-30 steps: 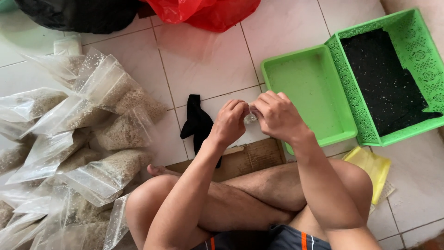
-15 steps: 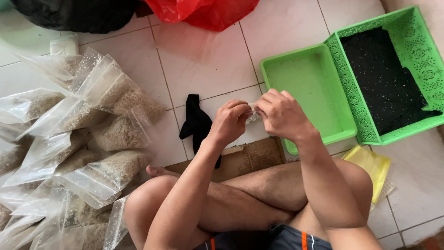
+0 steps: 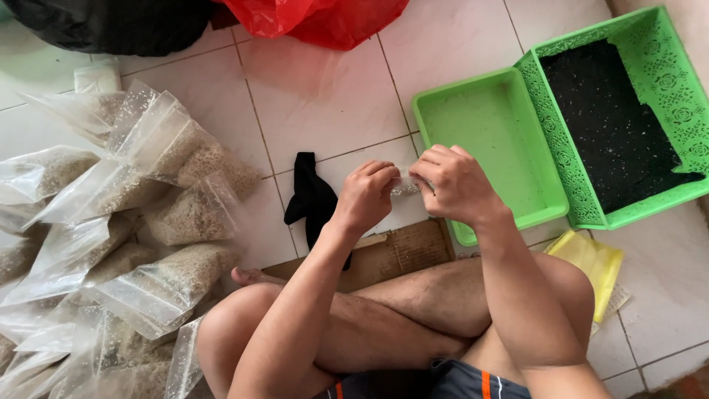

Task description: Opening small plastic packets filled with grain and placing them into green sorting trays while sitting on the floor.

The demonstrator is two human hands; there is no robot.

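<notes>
My left hand (image 3: 367,195) and my right hand (image 3: 456,183) meet above the tiled floor, both pinching a small clear plastic packet (image 3: 404,185) with pale grainy contents between the fingertips. Most of the packet is hidden by my fingers. I sit cross-legged, my knees below the hands. Right behind my right hand lies a plain green tray (image 3: 487,140).
A green lattice basket (image 3: 665,81) holding dark granules stands at the right beside the tray. Several clear bags of pale grain (image 3: 170,222) are heaped at the left. A black cloth (image 3: 314,199), a cardboard piece (image 3: 399,255), a yellow bag (image 3: 591,262), and red (image 3: 317,18) and black (image 3: 111,22) bags surround me.
Both hands have stayed together on the packet, with only slight finger shifts. Nothing else has moved.
</notes>
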